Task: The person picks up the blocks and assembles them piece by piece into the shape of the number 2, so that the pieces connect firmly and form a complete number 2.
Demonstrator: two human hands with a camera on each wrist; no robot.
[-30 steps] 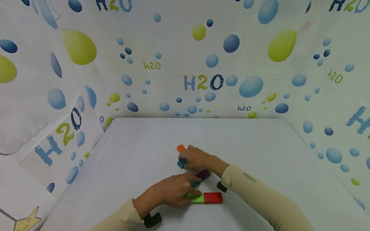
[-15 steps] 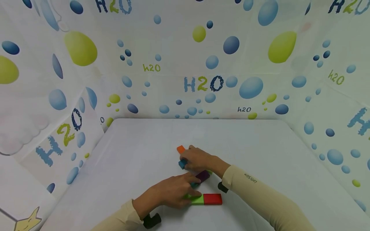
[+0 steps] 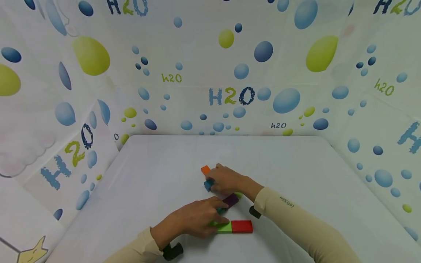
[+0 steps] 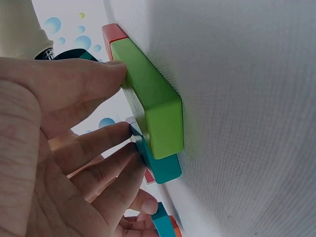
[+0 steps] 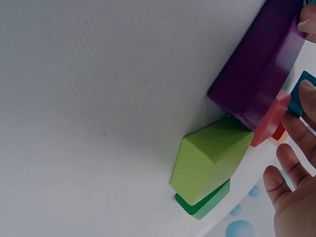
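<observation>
blue block (image 3: 208, 186) nudged right — right hand (image 3: 227, 180) pinching it, left hand (image 3: 200, 218) spread, touching green block (image 3: 225, 228)

Touching left block (image 3: 224, 229) of front pair (image 3: 233, 227) with left hand (image 3: 201, 216) | holding right hand (image 3: 225, 179) farther back, just right of rearmost block (image 3: 205, 169)

Head view forward-down, wrist views close-up, blocks (image 3: 231, 200) in all
</observation>
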